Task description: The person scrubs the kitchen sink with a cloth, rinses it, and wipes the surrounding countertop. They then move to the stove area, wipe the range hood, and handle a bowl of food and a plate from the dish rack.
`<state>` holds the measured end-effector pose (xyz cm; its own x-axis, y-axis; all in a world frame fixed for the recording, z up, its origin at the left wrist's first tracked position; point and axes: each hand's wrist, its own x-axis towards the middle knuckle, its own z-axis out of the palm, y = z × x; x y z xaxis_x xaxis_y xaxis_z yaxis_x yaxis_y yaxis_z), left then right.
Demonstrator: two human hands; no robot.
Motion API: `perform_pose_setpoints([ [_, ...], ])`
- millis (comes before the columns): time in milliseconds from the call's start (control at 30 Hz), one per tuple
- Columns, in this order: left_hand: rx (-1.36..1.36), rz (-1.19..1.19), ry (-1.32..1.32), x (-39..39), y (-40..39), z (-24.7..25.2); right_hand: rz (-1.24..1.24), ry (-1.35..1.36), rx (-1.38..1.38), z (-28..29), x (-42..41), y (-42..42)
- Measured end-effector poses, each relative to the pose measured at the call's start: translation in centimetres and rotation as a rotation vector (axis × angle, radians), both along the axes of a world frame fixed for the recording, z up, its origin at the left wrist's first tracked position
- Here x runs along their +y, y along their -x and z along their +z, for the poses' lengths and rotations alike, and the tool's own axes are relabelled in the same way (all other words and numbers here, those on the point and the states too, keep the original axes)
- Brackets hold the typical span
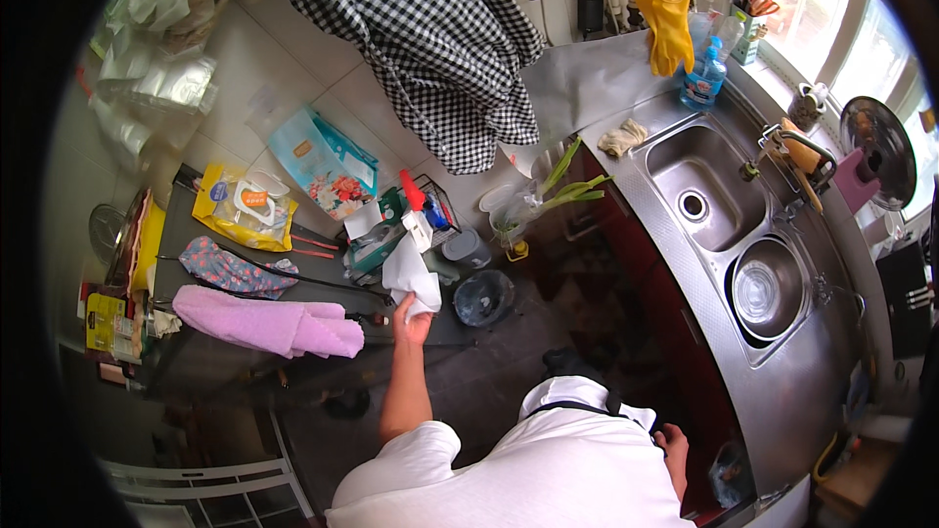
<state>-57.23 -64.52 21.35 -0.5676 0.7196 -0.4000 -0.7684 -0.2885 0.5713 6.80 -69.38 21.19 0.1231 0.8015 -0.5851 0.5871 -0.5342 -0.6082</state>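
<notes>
My left hand (414, 324) grips the lower end of a white paper sheet (411, 271), which looks like tissue or paper towel. The sheet reaches up to a small white box (417, 229) at a wire basket (444, 209) holding a red-topped item and several packages. Beside the hand are a pink towel (271, 319) and a small bin lined with a clear bag (484, 298). My right hand (671, 440) hangs low by the red cabinet front, its fingers loosely curled; whether it holds anything is hidden.
A steel counter (792, 389) with a sink (708, 183) and a round steel basin (768, 286) runs along the right. On the left, a dark table (172, 235) bears a yellow wipes pack (235, 213) and a floral cloth (235, 268). A checkered garment (440, 37) hangs above.
</notes>
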Motion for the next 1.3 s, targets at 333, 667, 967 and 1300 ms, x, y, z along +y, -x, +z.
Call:
perform_pose_setpoints([
  [333,0.451,-1.142,0.024,9.7,-25.2,12.3,-0.238,-0.45,0.269,8.6,2.4,3.8],
  [667,0.804,-1.84,-0.531,7.0,-51.8,17.7,-0.743,-0.748,0.499,16.6,-2.2,1.0],
  [967,0.651,-2.203,-0.458,-4.7,-62.1,14.4,-1.371,-0.907,0.616,12.4,-15.3,-1.5],
  [1300,0.497,-2.667,-0.266,-13.7,-67.2,13.7,-1.732,-0.935,0.116,9.4,-22.9,-0.2],
])
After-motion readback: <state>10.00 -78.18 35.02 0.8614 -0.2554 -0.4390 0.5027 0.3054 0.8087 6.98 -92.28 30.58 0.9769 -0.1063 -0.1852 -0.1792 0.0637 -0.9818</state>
